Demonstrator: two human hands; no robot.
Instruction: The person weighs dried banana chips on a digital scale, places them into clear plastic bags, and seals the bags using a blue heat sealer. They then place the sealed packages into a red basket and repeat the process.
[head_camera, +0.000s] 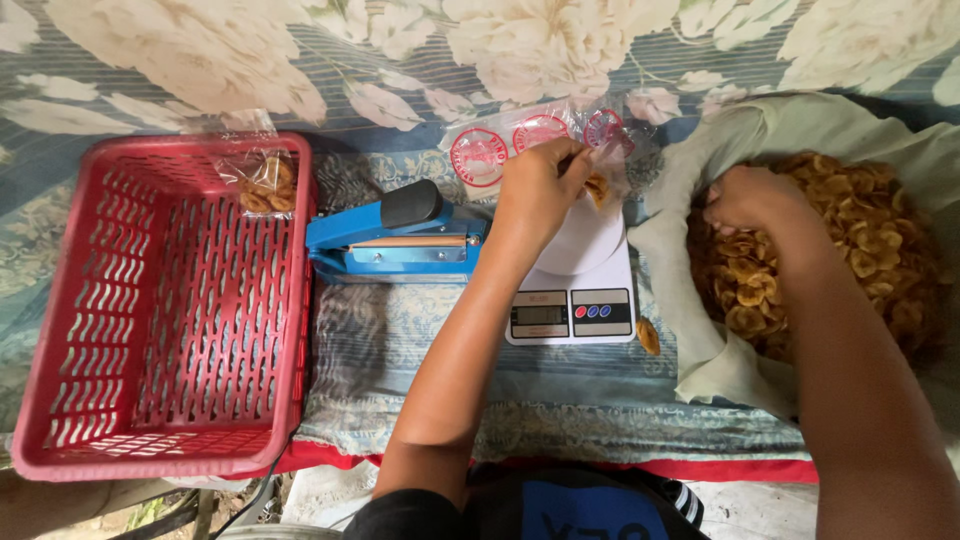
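One camera only, worn on the person's head, looks almost straight down and slightly forward over the work surface, close enough that both forearms run up from the bottom edge into the middle of the frame. The view spans from a red plastic basket (160, 310) at the left edge to a cloth-lined heap of banana chips (850, 250) at the right. A digital kitchen scale (572, 300) lies near centre, and a floral cloth (250, 50) fills the top.

Under your left hand (540, 190) you pinch a glossy clear plastic bag (600, 150) over the smooth white plastic scale (580, 300). Your right hand (750, 200) sinks into rough, matt chips (860, 250) on soft pale cloth (680, 250).
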